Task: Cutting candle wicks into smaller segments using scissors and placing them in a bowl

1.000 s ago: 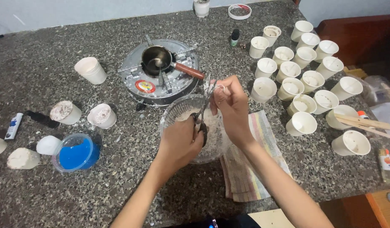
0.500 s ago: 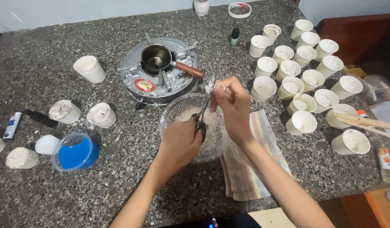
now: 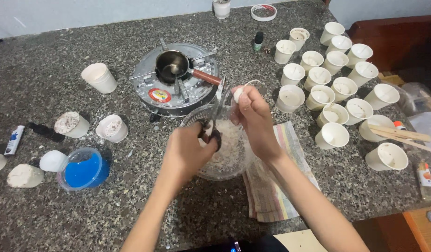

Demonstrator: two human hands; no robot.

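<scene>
Speckled granite worktop across the whole view. Round metal stove at the centre back, a small dark pot with a reddish handle on top. Striped cloth folded under the right forearm. Clear glass bowl just in front of the stove, partly filled with pale shavings. Cluster of white paper cups to the right, close-packed, many apparently with a wick or a little white fill; hard to judge how many are finished. Blue-lidded tub and a few white lumps at the left edge.

Left hand over the bowl, fingers clenched on the dark handles of scissors, blades angled up toward the other hand. Right hand just above the bowl's far rim, fingers pinching a small white lump with a thin string trailing from it.

By the look of it, midway: a fair heap of shavings already in the bowl, the pinched lump not yet cut down, pot seemingly empty.

Scissor blades largely lost against the glass; bowl's near side hidden by the left hand; wooden sticks and a few objects cut off at the right edge.
</scene>
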